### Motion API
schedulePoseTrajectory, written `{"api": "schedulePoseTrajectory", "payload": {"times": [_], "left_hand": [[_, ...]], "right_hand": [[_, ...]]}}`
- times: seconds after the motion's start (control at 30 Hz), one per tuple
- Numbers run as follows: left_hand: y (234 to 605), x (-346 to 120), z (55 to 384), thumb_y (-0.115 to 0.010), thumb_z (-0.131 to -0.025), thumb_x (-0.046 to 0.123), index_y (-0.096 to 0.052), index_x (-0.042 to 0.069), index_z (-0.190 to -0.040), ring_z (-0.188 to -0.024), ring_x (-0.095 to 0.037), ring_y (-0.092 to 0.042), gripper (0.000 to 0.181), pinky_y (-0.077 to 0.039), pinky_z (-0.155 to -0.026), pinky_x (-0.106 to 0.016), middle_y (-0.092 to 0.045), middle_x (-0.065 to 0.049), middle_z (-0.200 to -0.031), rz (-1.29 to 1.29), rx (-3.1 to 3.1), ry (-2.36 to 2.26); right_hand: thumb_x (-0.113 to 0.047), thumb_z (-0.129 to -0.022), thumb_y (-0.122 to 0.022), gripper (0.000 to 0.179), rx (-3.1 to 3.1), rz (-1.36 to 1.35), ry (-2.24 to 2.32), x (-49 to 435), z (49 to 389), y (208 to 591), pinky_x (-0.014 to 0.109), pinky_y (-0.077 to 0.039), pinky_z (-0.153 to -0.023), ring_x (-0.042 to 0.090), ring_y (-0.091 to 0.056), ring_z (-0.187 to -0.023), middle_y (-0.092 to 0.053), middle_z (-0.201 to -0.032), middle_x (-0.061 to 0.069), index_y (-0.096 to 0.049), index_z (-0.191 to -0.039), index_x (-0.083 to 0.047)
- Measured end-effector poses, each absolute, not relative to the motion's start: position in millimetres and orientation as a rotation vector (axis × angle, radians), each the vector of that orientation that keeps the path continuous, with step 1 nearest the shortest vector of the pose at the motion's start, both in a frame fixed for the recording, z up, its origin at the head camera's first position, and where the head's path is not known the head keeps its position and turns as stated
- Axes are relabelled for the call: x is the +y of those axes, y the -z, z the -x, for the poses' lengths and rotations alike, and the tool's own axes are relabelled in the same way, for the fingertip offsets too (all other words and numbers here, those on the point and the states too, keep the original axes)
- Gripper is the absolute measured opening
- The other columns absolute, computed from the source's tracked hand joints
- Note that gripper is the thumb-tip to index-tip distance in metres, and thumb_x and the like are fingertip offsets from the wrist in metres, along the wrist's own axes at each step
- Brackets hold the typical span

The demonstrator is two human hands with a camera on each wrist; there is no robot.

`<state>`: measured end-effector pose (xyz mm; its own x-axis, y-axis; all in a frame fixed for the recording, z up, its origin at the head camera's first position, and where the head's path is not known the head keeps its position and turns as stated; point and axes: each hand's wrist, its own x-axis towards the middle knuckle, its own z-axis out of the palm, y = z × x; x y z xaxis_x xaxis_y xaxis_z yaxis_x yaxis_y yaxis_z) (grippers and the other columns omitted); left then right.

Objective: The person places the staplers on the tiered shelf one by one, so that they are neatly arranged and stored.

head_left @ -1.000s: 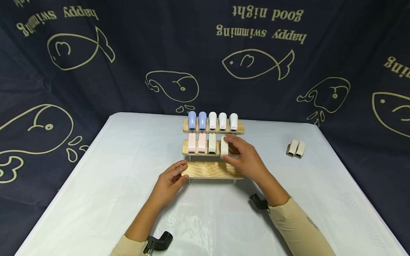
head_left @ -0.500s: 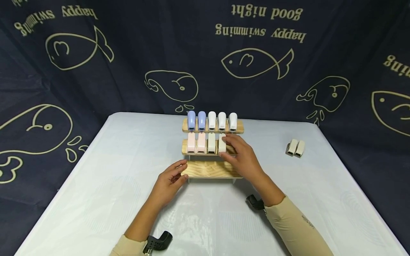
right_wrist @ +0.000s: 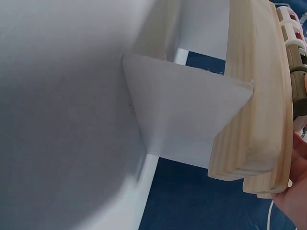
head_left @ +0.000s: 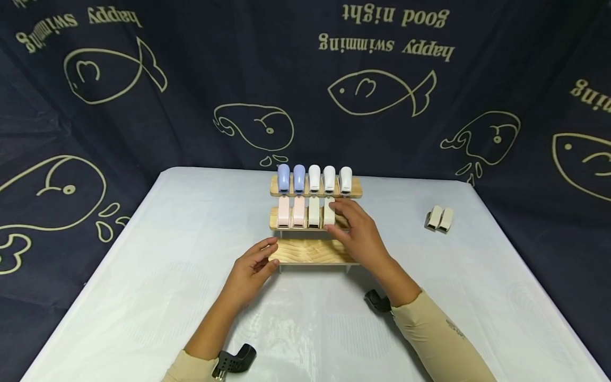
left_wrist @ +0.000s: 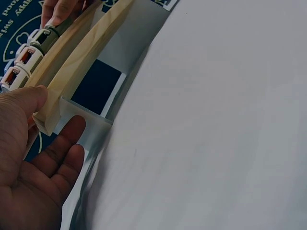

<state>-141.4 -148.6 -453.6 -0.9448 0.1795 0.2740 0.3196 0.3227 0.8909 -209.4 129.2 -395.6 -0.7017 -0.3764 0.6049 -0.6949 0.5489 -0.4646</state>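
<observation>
A three-step wooden rack (head_left: 312, 252) stands mid-table. My left hand (head_left: 250, 273) holds its lowest board at the left end, thumb on the wood in the left wrist view while two fingers hang loose below. My right hand (head_left: 360, 231) pinches a cream mini stapler (head_left: 329, 212) between thumb and fingers on the middle step. Beside that lie a second cream stapler (head_left: 313, 212) and two pink staplers (head_left: 291, 212). The top step carries two blue staplers (head_left: 291, 179) and three white staplers (head_left: 329, 179). In the right wrist view the hand shows only partly behind the boards.
Two more cream staplers (head_left: 439, 218) lie side by side on the white table cover (head_left: 157, 286), at the right. A dark curtain (head_left: 191, 138) with fish prints hangs behind the table. Pale side supports (right_wrist: 187, 105) hold up the boards.
My right hand has shifted slightly left, bringing the cream stapler closer to its neighbour on the middle step and down into line. The left hand has stayed at the rack's end.
</observation>
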Motion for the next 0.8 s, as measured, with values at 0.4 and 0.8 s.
{"api": "schedulePoseTrajectory", "payload": {"times": [0.4, 0.8], "left_hand": [[456, -149, 142, -0.069, -0.096, 0.015, -0.057, -0.001, -0.136, -0.127, -0.025, -0.053, 0.045, -0.051, -0.096, -0.031, -0.049, -0.009, -0.148, 0.470, -2.447, 1.698], [455, -149, 141, -0.069, -0.096, 0.015, -0.058, -0.002, -0.135, -0.127, -0.025, -0.053, 0.044, -0.051, -0.096, -0.032, -0.050, -0.008, -0.147, 0.464, -2.434, 1.700]], "right_hand": [[-0.016, -0.088, -0.079, 0.055, -2.401, -0.853, -1.046, 130, 207, 394, 0.035, -0.052, -0.095, 0.024, -0.060, -0.118, -0.051, -0.142, 0.010, -0.055, -0.135, -0.003], [-0.013, -0.087, -0.080, 0.056, -2.433, -0.820, -1.026, 159, 194, 384, 0.043, -0.053, -0.090, 0.025, -0.065, -0.109, -0.055, -0.137, 0.008, -0.056, -0.136, -0.007]]}}
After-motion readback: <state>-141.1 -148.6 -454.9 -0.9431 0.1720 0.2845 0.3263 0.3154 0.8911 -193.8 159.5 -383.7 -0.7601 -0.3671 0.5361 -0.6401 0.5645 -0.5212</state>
